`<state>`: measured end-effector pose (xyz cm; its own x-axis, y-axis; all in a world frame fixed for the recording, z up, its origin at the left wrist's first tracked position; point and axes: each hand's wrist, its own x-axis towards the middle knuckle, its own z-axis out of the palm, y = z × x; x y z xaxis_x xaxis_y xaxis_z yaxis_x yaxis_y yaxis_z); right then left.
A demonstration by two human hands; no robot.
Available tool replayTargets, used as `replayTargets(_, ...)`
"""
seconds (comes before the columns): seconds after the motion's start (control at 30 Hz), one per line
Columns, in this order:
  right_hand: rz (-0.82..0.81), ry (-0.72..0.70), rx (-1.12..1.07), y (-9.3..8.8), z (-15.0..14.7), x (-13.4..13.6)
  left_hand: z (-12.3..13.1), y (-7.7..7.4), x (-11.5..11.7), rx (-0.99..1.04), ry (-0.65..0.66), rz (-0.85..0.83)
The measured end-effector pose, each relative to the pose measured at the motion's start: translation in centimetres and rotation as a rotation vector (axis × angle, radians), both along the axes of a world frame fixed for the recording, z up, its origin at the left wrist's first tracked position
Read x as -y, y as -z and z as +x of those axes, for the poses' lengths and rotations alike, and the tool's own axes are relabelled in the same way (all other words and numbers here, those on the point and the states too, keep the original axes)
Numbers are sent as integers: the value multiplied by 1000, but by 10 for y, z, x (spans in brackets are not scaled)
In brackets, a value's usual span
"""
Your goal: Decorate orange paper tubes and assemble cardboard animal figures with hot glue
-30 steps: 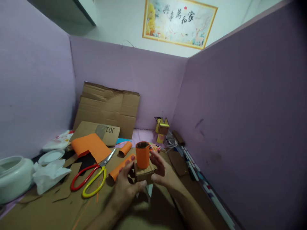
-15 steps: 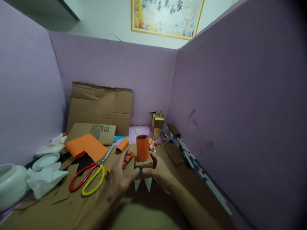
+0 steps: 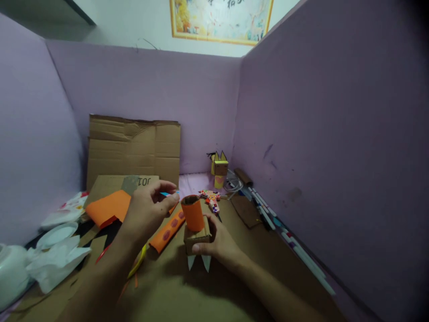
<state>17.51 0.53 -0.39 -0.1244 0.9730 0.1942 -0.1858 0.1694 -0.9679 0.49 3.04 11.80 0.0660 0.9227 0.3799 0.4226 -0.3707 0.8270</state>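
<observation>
My right hand (image 3: 223,243) grips a small cardboard box (image 3: 196,243), thumb on its front and fingers round the right side. Two white pointed paper pieces (image 3: 206,263) hang below the box. An orange paper-covered tube (image 3: 193,215), hollow at the top, stands on the box and leans slightly left. My left hand (image 3: 152,203) is raised left of the tube, fingers curved, thumb and forefinger apart, nothing visible between them. Just behind its thumb, a short orange roll (image 3: 174,207) is mostly hidden. Below that hand lies a longer orange roll with dark reddish spots (image 3: 170,231).
Scissors (image 3: 138,263) lie partly behind my left forearm. Orange paper (image 3: 109,206), a white jar (image 3: 13,273) and crumpled tissue (image 3: 58,264) are at left. Cardboard sheets (image 3: 134,150) lean at the back. A patterned paper piece (image 3: 211,197), a yellow cardboard figure (image 3: 220,169) and markers (image 3: 303,255) lie right.
My left hand has left the box and moved up and left, uncovering the spotted orange roll. The tube now leans left. My right hand keeps hold of the box; the view has shifted slightly.
</observation>
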Motion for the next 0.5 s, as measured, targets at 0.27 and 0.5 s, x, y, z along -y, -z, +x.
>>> replayTargets(0.27, 37, 54, -2, 7, -3, 1, -3, -13, -3, -95, 10, 3)
replayTargets(0.5, 34, 101, -90, 0, -3, 0, -5, -12, 4, -100, 38, 166)
